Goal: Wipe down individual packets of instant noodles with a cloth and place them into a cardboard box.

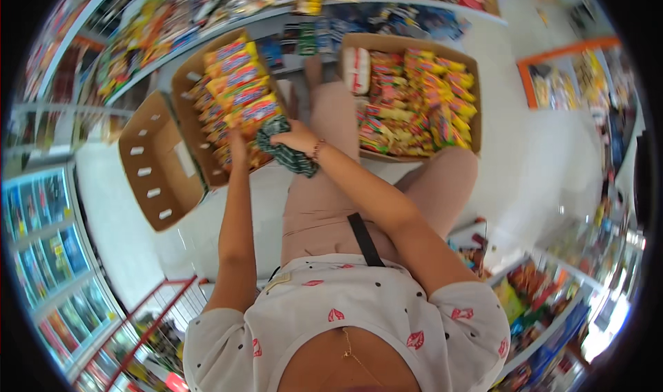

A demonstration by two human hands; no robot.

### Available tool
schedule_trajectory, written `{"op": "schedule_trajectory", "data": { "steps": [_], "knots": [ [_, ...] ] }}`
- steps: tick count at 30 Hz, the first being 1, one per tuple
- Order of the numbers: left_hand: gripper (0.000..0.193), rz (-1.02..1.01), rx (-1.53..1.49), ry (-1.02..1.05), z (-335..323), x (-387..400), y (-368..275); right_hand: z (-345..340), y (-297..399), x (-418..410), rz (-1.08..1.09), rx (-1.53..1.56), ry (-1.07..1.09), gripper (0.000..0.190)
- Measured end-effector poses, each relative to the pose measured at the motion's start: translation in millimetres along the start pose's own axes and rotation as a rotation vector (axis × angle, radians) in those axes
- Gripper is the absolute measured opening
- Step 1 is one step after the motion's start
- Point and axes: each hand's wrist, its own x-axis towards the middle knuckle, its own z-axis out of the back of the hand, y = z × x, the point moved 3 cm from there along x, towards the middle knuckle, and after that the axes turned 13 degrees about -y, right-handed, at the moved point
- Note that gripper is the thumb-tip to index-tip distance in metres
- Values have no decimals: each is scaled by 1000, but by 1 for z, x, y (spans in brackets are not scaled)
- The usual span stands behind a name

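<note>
My right hand (297, 137) is closed on a bunched dark green plaid cloth (287, 151), which hangs over the near right edge of an open cardboard box (181, 89). The box is filled with yellow and orange snack packets (243, 78) with red and blue print, the upper ones laid in an overlapping row. My left hand (238, 146) reaches in among the packets at the near side. Its fingers are partly hidden, so whether it grips one is unclear. The box's hinged cardboard lid (160, 169) lies folded out to the left.
Right of my leg, a second cardboard box (414, 42) holds yellow and red packets (440, 102) and a white pack (357, 71). Shelves of goods (150, 45) line the far side. Glass-door coolers (46, 242) stand left; a red-framed wire rack (155, 314) is near lower left.
</note>
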Motion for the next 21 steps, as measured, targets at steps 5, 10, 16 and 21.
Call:
{"op": "schedule_trajectory", "data": {
  "steps": [5, 10, 16, 21],
  "knots": [
    [39, -345, -187, -206, -43, -81, -92, 103, -9, -7, -69, 396, -90, 29],
    [42, -905, 243, -324, -104, -157, -154, 267, -30, -75, -46, 406, -480, 22],
    [30, -994, 27, 233, -249, -185, -144, 400, -118, -136, -423, 1184, -817, 43],
    [36, -710, 379, 609, -346, -176, -25, 398, -86, -134, -438, 1281, -879, 38]
  ]
}}
